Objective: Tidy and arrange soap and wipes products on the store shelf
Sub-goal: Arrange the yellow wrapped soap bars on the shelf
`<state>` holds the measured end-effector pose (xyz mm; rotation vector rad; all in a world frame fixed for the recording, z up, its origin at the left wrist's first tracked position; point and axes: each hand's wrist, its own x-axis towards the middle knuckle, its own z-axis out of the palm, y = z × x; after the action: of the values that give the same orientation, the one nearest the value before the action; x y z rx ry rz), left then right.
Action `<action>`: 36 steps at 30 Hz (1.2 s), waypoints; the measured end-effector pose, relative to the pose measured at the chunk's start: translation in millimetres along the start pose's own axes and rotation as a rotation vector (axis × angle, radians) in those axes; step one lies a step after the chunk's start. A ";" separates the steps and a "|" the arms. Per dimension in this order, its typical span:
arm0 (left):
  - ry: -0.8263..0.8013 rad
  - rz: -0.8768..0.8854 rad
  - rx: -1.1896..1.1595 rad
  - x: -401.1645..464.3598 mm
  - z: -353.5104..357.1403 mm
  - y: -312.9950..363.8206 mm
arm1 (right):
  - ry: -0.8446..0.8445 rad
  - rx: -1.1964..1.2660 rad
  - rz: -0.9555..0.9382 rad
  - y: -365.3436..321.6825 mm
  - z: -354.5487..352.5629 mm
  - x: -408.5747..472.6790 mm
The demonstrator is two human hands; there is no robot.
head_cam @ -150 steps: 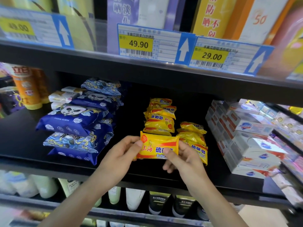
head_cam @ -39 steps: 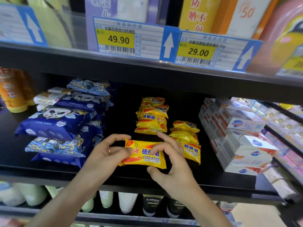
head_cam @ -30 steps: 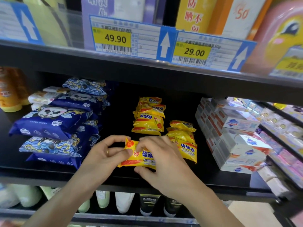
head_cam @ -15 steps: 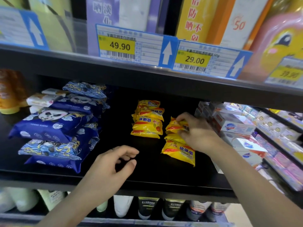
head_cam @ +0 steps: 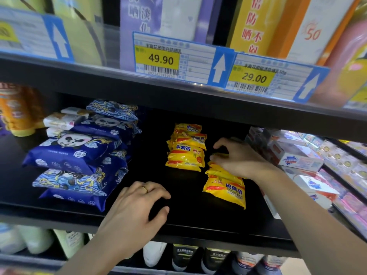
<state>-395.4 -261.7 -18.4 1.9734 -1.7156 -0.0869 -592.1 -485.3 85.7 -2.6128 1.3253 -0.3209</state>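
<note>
Yellow sulfur soap packs lie in two piles on the black shelf (head_cam: pixel 188 221): a left pile (head_cam: pixel 186 153) and a right pile (head_cam: pixel 226 189) that leans toward the front. My right hand (head_cam: pixel 238 157) is on top of the right pile, its fingers curled over the top pack, which is mostly hidden under it. My left hand (head_cam: pixel 139 205) rests near the shelf's front edge, fingers loosely curled, holding nothing. Blue panda wipes packs (head_cam: pixel 75 151) are stacked at the left.
White boxed soaps (head_cam: pixel 297 155) are stacked right of the yellow piles. Small white packs (head_cam: pixel 61 120) and an orange bottle (head_cam: pixel 17 110) sit at the far left. Price tags (head_cam: pixel 160 59) hang on the shelf above. Tubes and bottles (head_cam: pixel 184 257) stand on the shelf below.
Both hands held one yellow soap pack at the shelf front. My right hand carried it back onto the right pile; my left hand let go and settled on the shelf.
</note>
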 end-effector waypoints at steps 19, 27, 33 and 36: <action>0.045 -0.075 -0.182 3.5 -0.7 -2.9 | 0.103 0.185 -0.053 -41.6 22.3 63.2; 0.062 -0.164 -0.418 4.4 -5.6 -4.2 | 0.424 0.331 -0.161 -52.8 22.3 0.9; 0.130 -0.253 -0.832 8.9 -12.7 -1.3 | 0.403 0.473 -0.369 -55.0 69.4 -77.8; 0.086 -0.230 -0.926 10.2 -14.8 1.9 | 0.372 0.509 -0.379 -59.0 89.8 -98.9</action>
<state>-389.6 -266.4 -1.9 1.4085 -1.0680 -0.7230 -578.8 -364.2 5.2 -2.3999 0.6807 -1.0872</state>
